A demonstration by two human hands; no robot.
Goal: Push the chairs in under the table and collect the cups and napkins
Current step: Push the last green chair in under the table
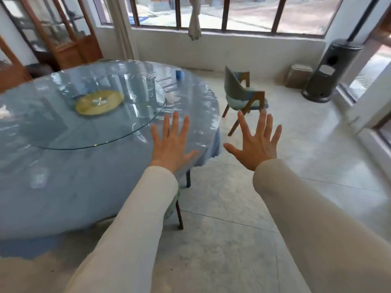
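Note:
A round table with a blue cloth under clear plastic fills the left of the head view. A glass turntable with a yellow centre lies on it. One blue cup stands near the table's far edge. A grey-green chair with wooden legs stands away from the table on the floor, to the right. Below the table's near right edge, the legs of another chair show, mostly tucked under the cloth. My left hand hovers over the table's right rim, fingers spread. My right hand is spread above the floor, in front of the far chair.
A dark cylindrical patio heater stands in the back right corner beside a small stone block. Windows run along the far wall, with a knotted curtain hanging. A wooden glass cabinet stands behind the table. Pale tiled floor spreads to the right.

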